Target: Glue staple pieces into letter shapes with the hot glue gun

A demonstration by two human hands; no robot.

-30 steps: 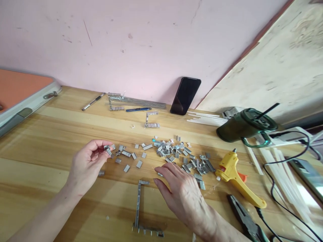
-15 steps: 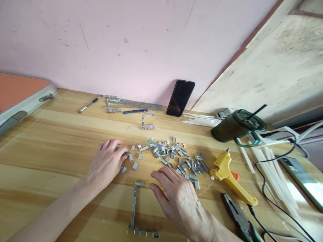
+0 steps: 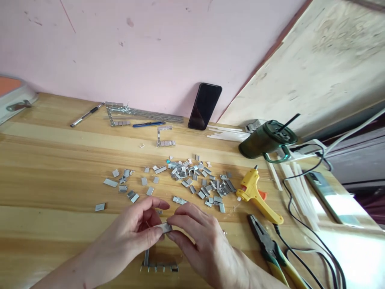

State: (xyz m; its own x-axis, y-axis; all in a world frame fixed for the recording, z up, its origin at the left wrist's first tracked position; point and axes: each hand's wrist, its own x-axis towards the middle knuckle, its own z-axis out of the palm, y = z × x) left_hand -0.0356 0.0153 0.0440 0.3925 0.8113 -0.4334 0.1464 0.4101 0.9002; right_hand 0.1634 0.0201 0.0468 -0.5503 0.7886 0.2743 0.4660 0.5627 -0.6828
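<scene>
My left hand (image 3: 132, 237) and my right hand (image 3: 201, 245) meet low in the middle of the wooden table (image 3: 54, 160). Together they pinch one small grey metal piece (image 3: 164, 228) between thumbs and fingertips. Just below the hands lies an L-shaped metal assembly (image 3: 159, 265), partly hidden by them. A scatter of several small metal pieces (image 3: 192, 178) is spread on the table beyond the hands.
A yellow glue gun (image 3: 258, 196) and pliers (image 3: 270, 249) lie to the right, with black cables (image 3: 303, 224) and a green tumbler (image 3: 267, 140) behind. A black phone (image 3: 204, 106) leans on the pink wall. A pen (image 3: 86, 115) and more metal assemblies (image 3: 165, 138) lie at the back.
My left hand left the loose pieces and came down to meet my right hand; both now pinch one metal piece above the L-shaped assembly. The view shifted right.
</scene>
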